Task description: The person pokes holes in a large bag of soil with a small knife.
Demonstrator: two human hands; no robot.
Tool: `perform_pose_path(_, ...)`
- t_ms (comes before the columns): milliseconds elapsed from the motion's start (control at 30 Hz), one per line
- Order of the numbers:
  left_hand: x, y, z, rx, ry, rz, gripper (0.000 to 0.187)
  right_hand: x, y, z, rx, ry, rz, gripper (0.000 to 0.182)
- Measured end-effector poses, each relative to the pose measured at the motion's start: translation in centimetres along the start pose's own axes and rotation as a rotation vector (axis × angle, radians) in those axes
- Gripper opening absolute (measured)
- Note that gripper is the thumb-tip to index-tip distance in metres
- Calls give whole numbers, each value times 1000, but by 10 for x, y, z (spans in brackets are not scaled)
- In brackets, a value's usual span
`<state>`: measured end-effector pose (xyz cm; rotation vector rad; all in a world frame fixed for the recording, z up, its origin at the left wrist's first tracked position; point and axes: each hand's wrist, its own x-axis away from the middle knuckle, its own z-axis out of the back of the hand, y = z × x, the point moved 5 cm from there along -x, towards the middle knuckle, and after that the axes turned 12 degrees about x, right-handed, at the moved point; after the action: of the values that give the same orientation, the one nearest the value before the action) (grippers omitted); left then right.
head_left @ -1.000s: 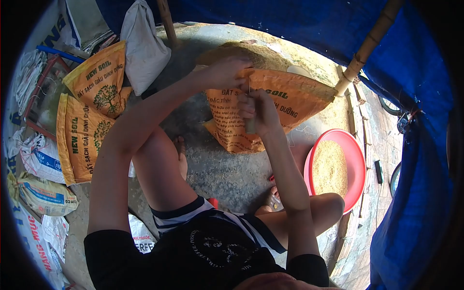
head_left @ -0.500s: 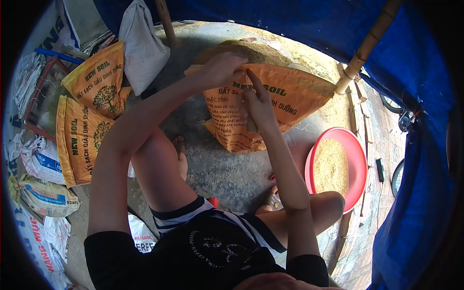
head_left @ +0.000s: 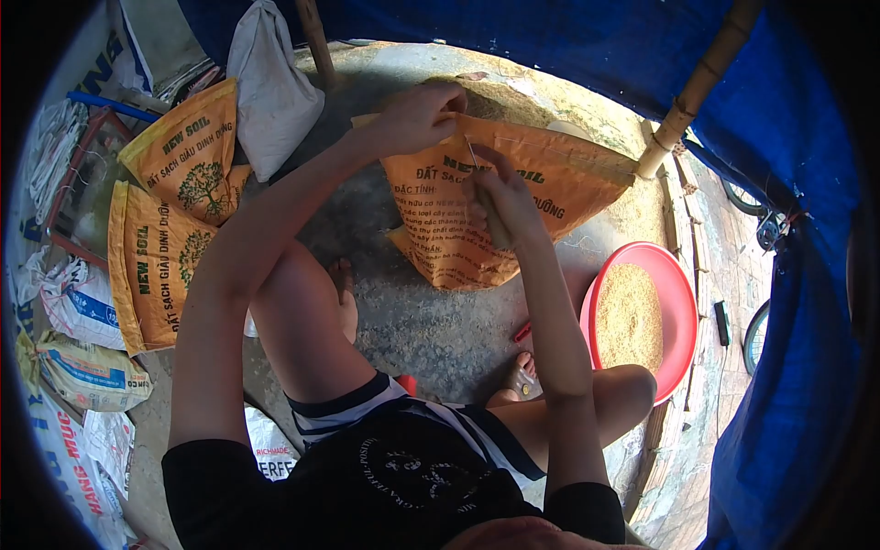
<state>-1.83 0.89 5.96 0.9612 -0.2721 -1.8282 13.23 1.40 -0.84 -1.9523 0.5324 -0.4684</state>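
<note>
An orange "NEW SOIL" sack [head_left: 541, 151] stands in front of me on the concrete, its top edge bunched toward the left. My left hand [head_left: 429, 115] is closed on the upper left corner of that edge. Just below and right of it, my right hand [head_left: 506, 203] grips an awl-like tool [head_left: 499, 227] with a pale handle and a thin metal shaft. The shaft points up toward the sack's top edge, close to the left fingers. A line of stitching runs along the right part of the edge.
A pink basin [head_left: 683, 321] of golden husks sits to the right. More orange sacks [head_left: 151, 257] and a white sack [head_left: 272, 92] stand at left. A bamboo pole [head_left: 697, 92] and blue tarp [head_left: 779, 403] border the right. A red object [head_left: 522, 332] lies near my foot.
My right hand has drawn the tool slightly down and right, away from the left fingers. My left hand has shifted a little up and left, still at the sack's edge.
</note>
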Motion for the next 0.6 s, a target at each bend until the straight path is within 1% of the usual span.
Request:
perform_pose_path(33, 1, 3, -2, 1, -1, 0, 19, 1, -3, 4, 350, 110, 92, 43)
perform_pose_path(67, 2, 8, -4, -13, 22, -62, 18, 3, -6, 6, 702, 221, 184, 41)
perform_pose_path(100, 2, 14, -5, -27, 45, -124, 18, 2, -2, 7, 702, 225, 183, 41)
perform_pose_path(167, 3, 19, -7, -33, 11, -128, 17, 1, -6, 7, 1015, 370, 372, 39)
perform_pose_path(200, 4, 20, -8, -41, -20, -131, 15, 3, -8, 4, 1014, 370, 372, 39)
perform_pose_path(267, 3, 17, -8, -35, -14, -115, 15, 8, -14, -4, 1265, 404, 360, 38)
perform_pose_path(300, 3, 17, -7, -28, -7, -100, 15, 11, -20, -7, 1264, 404, 362, 38)
perform_pose_path(333, 3, 17, -6, -29, -8, -100, 15, 12, -20, -11, 1133, 224, 291, 38)
perform_pose_path(367, 3, 15, -4, -21, 4, -54, 16, 13, -17, -14, 998, 50, 221, 38)
perform_pose_path(400, 3, 12, -3, -14, 17, -9, 16, 13, -16, -12, 998, 50, 221, 38)
perform_pose_path(433, 3, 8, -2, -15, 19, -10, 16, 13, -18, -9, 1025, 114, 275, 37)
perform_pose_path(467, 3, 3, -2, -8, 28, -37, 16, 13, -22, -6, 1050, 179, 329, 36)
perform_pose_path(500, 3, 3, -1, 0, 36, -66, 17, 14, -24, -3, 1050, 180, 329, 36)
perform_pose_path(567, 4, 1, -1, 0, 16, -65, 16, 12, -25, 1, 1108, 98, 210, 31)
perform_pose_path(600, 5, 4, 0, -1, -1, -60, 16, 10, -24, 1, 1107, 98, 210, 31)
